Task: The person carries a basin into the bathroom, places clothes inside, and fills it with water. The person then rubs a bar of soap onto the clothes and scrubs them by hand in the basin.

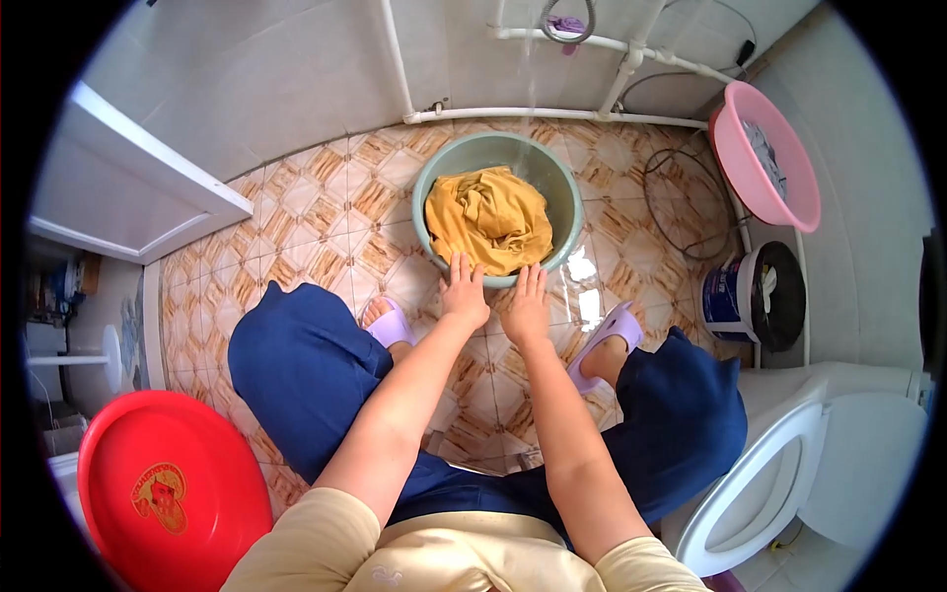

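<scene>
A grey-green basin (570, 212) sits on the tiled floor in front of me. Bunched up inside it is a mustard-yellow cloth or garment (490, 217); its exact kind does not show. My left hand (464, 296) is at the basin's near rim, fingers stretched out and tips at the cloth's edge. Beside it, my right hand (526, 311) also has its fingers extended over the near rim, close to the cloth. Neither hand grips anything. A thin stream of water (530, 84) falls from above toward the basin's far side.
White pipes (552, 115) run along the far wall. At right are a pink basin (735, 148) holding grey cloth, a bucket (727, 298) with a black lid or liner, and a toilet (705, 538). A red basin (212, 474) stands at lower left, below a white door (128, 178).
</scene>
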A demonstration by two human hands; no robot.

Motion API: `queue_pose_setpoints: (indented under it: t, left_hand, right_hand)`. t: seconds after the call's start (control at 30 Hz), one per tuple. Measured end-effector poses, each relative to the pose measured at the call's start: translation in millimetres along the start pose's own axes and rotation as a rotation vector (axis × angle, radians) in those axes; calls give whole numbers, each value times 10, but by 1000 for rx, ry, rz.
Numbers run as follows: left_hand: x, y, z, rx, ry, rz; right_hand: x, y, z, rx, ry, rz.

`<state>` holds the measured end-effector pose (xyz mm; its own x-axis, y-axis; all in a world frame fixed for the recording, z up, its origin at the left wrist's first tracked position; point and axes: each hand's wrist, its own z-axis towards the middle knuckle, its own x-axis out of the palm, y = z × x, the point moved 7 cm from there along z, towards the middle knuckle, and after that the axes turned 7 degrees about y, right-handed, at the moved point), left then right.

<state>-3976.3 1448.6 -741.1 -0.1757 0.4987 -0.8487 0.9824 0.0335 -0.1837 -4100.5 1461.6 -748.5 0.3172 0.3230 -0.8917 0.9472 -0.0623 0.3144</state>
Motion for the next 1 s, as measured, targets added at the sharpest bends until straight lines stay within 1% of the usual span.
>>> queue_pose_setpoints:
  t: [0.1,0.2,0.23,0.3,0.37,0.47,0.53,0.77,0.83,1.0]
  left_hand:
    - [-14,14,-4,14,10,1]
    - [-54,-26,-31,12,49,-5]
    - [-60,-33,-35,26,39,-10]
    - [-39,-41,-31,54,28,-11]
    - [-48,-24,-36,56,-24,-11]
    - [-48,-24,-37,54,-17,-19]
    - [-32,-15,-21,56,-19,-20]
    - [-33,-21,-19,62,-22,-14]
    - [-64,-43,-47,55,-9,-5]
    - [-52,-32,-36,46,-2,4]
  right_hand:
    - [-13,12,-9,-12,-19,71]
    - [30,7,6,7,32,-1]
    - [15,-26,-7,45,18,-4]
    - [16,7,-15,25,32,10]
    - [3,2,-22,40,38,13]
    - [-26,27,-41,46,62,1]
    - [-68,43,-56,29,55,73]
    - [-75,47,-64,33,50,49]
    - [-131,64,-90,37,70,112]
    - [7,22,-19,42,39,98]
